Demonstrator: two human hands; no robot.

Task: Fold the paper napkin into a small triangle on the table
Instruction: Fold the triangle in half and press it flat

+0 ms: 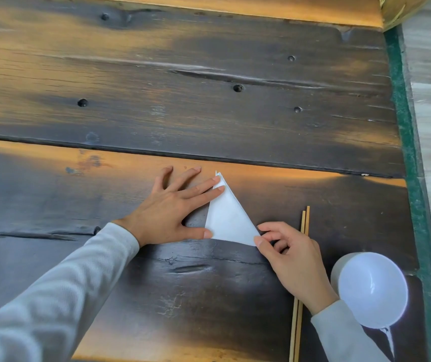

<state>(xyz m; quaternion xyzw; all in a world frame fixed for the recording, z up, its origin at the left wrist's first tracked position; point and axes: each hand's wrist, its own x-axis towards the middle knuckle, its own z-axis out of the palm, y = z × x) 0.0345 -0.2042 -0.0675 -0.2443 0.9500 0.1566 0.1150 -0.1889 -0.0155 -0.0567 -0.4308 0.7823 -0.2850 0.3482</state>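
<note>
The left hand (pixel 168 207) lies flat and spread on the table (pixel 209 100), gripping nothing; two fingertips press the far tip of the napkin (pixel 228 218) and the thumb touches its near left corner, probably to pin the paper so the layers do not slide. The right hand (pixel 290 254) pinches the napkin's near right corner between thumb and forefinger, with the other fingers curled, seemingly to square the edges or to lift that corner for another fold. The napkin is white and already folded into a triangle, lying flat on the dark wooden planks between the two hands, its point aimed away from the person. Slightly uneven layers show at the far tip. Just right of the napkin, a pair of wooden chopsticks (pixel 303 220) runs from far to near, partly under the right hand and wrist; they lie close enough to get nudged if that hand swings outward. Further right and nearer, a white bowl (pixel 372 290) sits on a dark mat, close to the right sleeve. The far table is bare planks.
</note>
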